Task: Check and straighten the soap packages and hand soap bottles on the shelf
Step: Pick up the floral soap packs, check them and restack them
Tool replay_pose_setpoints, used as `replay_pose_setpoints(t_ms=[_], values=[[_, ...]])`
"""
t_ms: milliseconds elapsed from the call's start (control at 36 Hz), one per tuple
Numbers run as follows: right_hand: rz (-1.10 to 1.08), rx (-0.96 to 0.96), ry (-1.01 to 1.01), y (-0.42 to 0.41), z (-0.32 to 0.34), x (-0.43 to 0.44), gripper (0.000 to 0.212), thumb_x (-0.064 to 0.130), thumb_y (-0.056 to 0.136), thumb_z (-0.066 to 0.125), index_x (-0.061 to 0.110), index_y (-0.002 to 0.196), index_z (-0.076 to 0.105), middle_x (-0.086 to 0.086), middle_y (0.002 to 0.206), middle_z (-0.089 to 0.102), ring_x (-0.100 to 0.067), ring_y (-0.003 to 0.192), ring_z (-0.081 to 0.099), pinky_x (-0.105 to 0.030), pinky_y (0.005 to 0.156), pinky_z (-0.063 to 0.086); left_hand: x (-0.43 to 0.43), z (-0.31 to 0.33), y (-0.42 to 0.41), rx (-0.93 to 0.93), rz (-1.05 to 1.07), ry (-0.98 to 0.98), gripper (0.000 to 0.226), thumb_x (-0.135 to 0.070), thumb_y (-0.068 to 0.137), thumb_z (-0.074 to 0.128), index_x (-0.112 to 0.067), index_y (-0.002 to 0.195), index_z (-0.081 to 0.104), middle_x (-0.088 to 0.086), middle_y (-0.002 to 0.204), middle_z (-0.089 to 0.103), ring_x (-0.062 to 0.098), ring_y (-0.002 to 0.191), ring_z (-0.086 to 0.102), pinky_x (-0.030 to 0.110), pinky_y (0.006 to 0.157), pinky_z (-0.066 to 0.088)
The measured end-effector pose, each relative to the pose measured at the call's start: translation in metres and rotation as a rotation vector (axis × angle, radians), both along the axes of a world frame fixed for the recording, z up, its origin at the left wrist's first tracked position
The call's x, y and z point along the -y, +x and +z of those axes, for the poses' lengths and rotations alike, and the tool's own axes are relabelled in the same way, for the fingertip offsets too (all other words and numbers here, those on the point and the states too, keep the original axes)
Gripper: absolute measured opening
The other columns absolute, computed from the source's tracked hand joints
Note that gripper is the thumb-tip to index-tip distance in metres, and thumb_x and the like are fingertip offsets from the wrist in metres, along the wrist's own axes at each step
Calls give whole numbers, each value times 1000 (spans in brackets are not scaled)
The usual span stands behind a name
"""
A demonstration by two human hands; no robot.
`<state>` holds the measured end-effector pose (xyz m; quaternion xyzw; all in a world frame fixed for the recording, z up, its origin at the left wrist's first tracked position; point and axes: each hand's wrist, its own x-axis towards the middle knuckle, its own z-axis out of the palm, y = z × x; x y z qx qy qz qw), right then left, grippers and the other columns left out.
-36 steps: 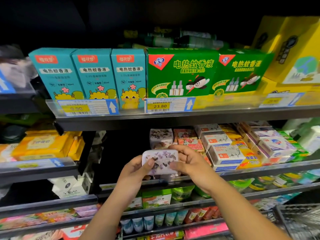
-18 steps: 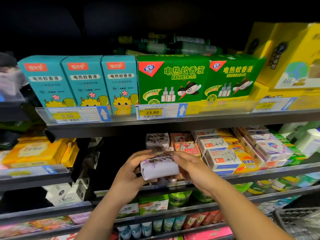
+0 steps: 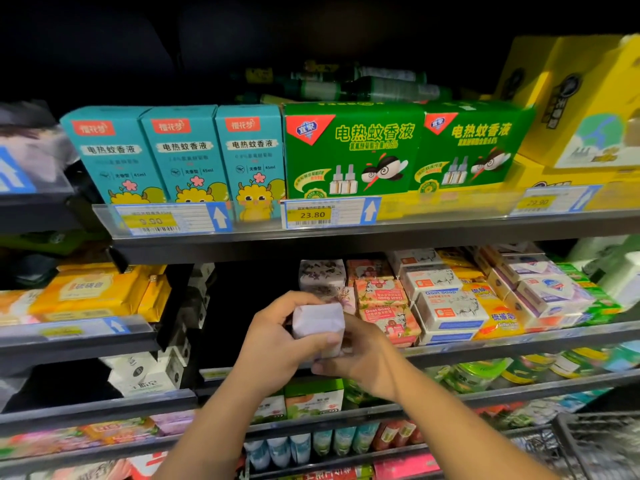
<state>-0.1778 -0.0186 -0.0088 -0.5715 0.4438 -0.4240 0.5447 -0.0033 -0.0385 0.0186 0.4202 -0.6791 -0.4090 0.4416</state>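
Observation:
A pale lilac soap package (image 3: 318,322) is held in front of the middle shelf (image 3: 519,341), its plain white side facing me. My left hand (image 3: 277,344) grips it from the left, thumb over its top and fingers curled across its front. My right hand (image 3: 360,362) holds its lower right end. Behind it sit more lilac flower-print soap packages (image 3: 322,275), then pink goat soap boxes (image 3: 381,296), white-and-blue goat soap boxes (image 3: 446,306) and white soap boxes (image 3: 550,289) stacked to the right.
The upper shelf (image 3: 346,233) carries teal boxes (image 3: 183,154), green boxes (image 3: 353,150) and yellow boxes (image 3: 581,109). Yellow soap packs (image 3: 90,292) lie on the left bay. Lower shelves hold tubes and jars. A wire basket (image 3: 595,445) is at bottom right.
Both hands turned the lilac package over, from its flower-print face to its plain white side, and brought it slightly lower and nearer.

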Motion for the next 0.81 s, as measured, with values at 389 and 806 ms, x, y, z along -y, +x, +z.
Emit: replay_pose_setpoints(t_ms=[389, 806], values=[[-92, -290, -241, -30, 46, 1, 46, 19, 69, 91, 36, 105, 68, 15, 103, 69, -5, 93, 67, -22, 77, 55, -2, -24, 18, 140, -24, -6, 63, -58, 60, 77, -47, 117, 51, -25, 107, 63, 2, 97, 59, 17, 82, 46], [-115, -356, -271, -37, 37, 6, 59, 4, 68, 88, 48, 103, 70, 22, 112, 69, 0, 109, 63, -20, 92, 51, 3, -17, 25, 175, 29, -314, 49, -26, 72, 86, -40, 114, 66, -25, 117, 58, 3, 115, 55, 11, 94, 40]])
